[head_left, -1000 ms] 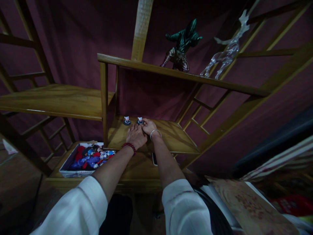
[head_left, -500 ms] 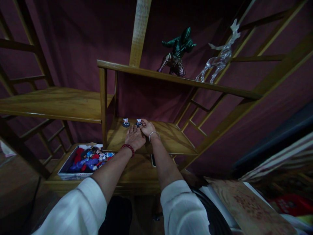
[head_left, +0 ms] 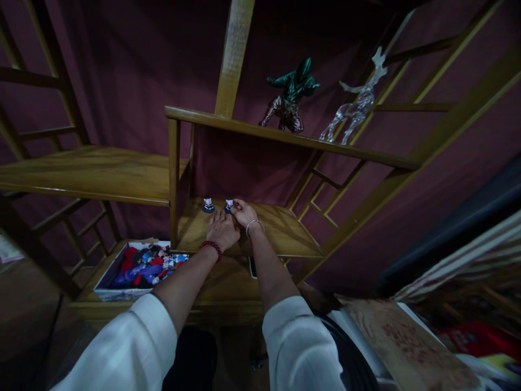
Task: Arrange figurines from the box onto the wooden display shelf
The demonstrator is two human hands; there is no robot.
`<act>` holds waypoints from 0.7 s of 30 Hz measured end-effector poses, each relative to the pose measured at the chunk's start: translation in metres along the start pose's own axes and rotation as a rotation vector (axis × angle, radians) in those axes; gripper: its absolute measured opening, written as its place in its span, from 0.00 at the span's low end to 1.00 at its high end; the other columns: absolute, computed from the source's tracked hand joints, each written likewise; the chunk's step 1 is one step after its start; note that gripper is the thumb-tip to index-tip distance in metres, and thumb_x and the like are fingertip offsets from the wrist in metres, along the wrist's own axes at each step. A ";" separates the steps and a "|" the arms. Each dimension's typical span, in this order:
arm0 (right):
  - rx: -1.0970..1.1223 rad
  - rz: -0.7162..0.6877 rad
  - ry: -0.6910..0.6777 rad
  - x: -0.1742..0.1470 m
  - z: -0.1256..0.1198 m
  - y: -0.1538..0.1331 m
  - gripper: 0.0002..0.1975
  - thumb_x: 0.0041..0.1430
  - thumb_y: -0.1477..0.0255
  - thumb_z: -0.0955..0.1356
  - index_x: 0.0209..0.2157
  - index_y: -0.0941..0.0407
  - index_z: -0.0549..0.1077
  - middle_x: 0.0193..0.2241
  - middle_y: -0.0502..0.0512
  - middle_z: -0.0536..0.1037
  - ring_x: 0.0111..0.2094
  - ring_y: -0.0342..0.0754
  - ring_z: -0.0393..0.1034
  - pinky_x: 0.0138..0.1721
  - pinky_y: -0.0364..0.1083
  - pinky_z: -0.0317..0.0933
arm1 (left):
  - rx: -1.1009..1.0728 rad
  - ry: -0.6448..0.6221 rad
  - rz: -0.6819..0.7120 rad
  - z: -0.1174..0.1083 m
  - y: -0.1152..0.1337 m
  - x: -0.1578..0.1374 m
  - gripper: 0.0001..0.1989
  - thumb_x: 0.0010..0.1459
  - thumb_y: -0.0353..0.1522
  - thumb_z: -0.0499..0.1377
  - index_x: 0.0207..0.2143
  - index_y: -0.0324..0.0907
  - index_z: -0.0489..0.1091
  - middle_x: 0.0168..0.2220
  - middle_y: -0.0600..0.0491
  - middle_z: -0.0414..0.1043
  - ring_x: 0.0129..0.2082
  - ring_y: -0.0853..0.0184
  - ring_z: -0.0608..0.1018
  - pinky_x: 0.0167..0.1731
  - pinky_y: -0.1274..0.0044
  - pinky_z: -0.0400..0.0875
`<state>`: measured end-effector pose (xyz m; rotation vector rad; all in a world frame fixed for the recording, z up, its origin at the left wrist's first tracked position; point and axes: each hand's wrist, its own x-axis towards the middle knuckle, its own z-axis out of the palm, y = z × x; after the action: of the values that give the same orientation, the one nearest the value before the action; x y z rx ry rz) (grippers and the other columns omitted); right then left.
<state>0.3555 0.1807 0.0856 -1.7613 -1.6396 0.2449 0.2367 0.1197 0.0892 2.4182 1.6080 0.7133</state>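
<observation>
Two small white-and-dark figurines on dark round bases stand upright on the wooden shelf [head_left: 277, 231]. My right hand [head_left: 246, 214], with a silver bangle at its wrist, has its fingers closed against the side of the right figurine [head_left: 229, 205]. Just in front of that figurine, my left hand [head_left: 222, 229] lies palm down with its fingers stretched out; a dark red bead bracelet circles the wrist. The left figurine [head_left: 208, 205] stands a short way beyond the left hand, untouched. My fingers partly cover the right figurine's base.
At lower left, an open box [head_left: 122, 292] holds several red, blue and purple toys. A phone-like dark object [head_left: 253, 267] lies under my right forearm. On the upper shelf [head_left: 228, 124] stand a hooded green figure [head_left: 291, 95] and a clear deer figurine [head_left: 354, 106].
The view has shifted slightly, so the shelf and the upper figures appear a little lower and further left. Both hands and the two small figurines keep nearly the same places on the shelf.
</observation>
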 end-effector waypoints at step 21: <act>-0.208 0.127 0.076 -0.058 -0.010 -0.021 0.21 0.51 0.74 0.62 0.50 0.57 0.64 0.47 0.57 0.70 0.48 0.47 0.64 0.48 0.43 0.55 | 0.076 0.081 0.157 -0.011 0.002 -0.035 0.18 0.54 0.31 0.47 0.45 0.34 0.66 0.48 0.41 0.66 0.51 0.58 0.64 0.51 0.67 0.53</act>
<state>0.3343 0.1221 0.0876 -2.0087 -1.5468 0.0665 0.2226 0.0857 0.0886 2.6257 1.5120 0.7993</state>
